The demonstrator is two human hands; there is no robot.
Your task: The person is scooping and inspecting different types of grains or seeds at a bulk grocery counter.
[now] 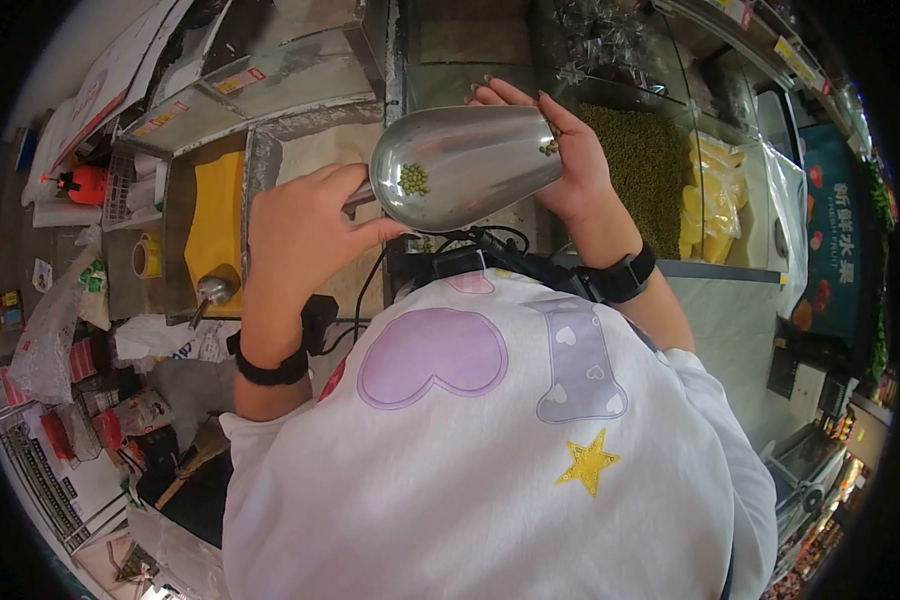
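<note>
My left hand (pixel 305 225) is closed around the handle of a shiny metal scoop (pixel 460 165), held level above the bins. A small cluster of green mung beans (pixel 413 180) lies in the scoop near the handle end, and a few more sit by its mouth. My right hand (pixel 580 165) is at that mouth, with its fingers stretched out and partly hidden behind the metal. To the right, beyond my right hand, a glass bin holds a heap of mung beans (pixel 630 165).
Yellow packets (pixel 715 190) lie beside the bean heap. On the left are a bin with yellow grain (pixel 215 215), a second metal scoop (pixel 212 291), a roll of tape (pixel 147 255) and an orange spray bottle (pixel 85 184). A black cable (pixel 365 290) hangs near my left wrist.
</note>
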